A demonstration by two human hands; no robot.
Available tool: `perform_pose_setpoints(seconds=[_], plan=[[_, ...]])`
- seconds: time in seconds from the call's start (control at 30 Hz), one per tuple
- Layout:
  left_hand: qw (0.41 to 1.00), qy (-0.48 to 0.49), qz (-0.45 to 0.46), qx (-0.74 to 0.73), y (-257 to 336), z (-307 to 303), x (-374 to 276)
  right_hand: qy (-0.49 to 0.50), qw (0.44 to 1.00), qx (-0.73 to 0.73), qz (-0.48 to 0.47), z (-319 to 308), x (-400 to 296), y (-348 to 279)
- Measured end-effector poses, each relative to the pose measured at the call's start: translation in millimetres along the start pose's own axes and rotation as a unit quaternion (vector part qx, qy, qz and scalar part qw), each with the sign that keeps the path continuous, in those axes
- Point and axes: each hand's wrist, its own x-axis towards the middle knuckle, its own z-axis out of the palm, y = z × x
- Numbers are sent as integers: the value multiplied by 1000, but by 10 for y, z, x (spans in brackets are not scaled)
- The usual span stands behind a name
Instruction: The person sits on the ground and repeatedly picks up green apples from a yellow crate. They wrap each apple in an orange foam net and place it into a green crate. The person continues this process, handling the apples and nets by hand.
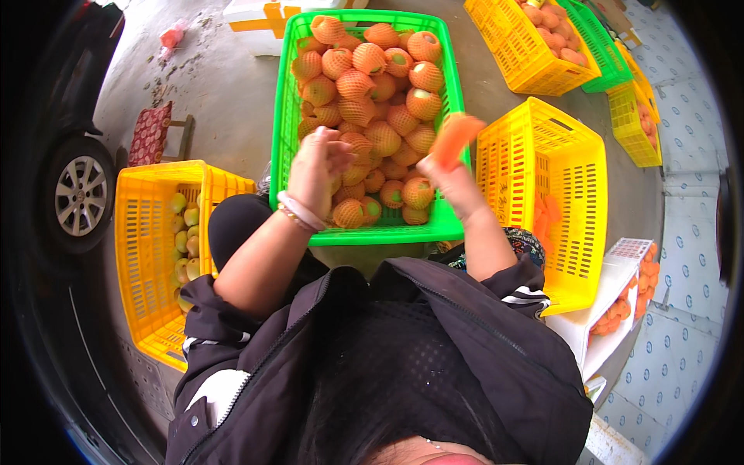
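Before me stands a green plastic crate (366, 237) filled with round fruits in orange foam nets (382, 138). Over its left part is my left hand (319, 168), fingers apart and holding nothing, with bracelets at the wrist. My right hand (456, 183) is over the crate's right rim, shut on an orange foam net sleeve (456, 138) that is blurred and looks flattened. More orange foam sleeves (543, 218) lie in a yellow plastic crate (572, 203) at my right. At my left, a yellow plastic crate (148, 256) holds bare greenish-yellow fruits (192, 232).
A car wheel (81, 195) is at the far left, near a small stool with a red patterned cover (150, 135). White foam boxes (256, 38) stand behind the green crate. Another yellow crate (523, 58) of netted fruits is at the upper right; a white box (587, 325) is lower right.
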Motion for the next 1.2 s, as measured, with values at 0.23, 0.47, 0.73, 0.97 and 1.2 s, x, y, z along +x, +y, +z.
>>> perform_pose_setpoints(seconds=[0.23,0.47,0.73,0.97,1.2], plan=[[998,-32,-17,-45,114,-70,-121,442,728,513,-107,-1213,-117,-336],[998,-53,2,-42,167,-77,-172,133,991,-6,5,-373,445,557],[999,27,34,23,-12,-162,-58,-157,748,-633,126,146,813,1548],[995,-13,44,83,-122,-10,1,-269,622,-730,85,271,851,1848],[993,-45,24,108,-161,47,9,-298,570,-763,55,283,919,1713]])
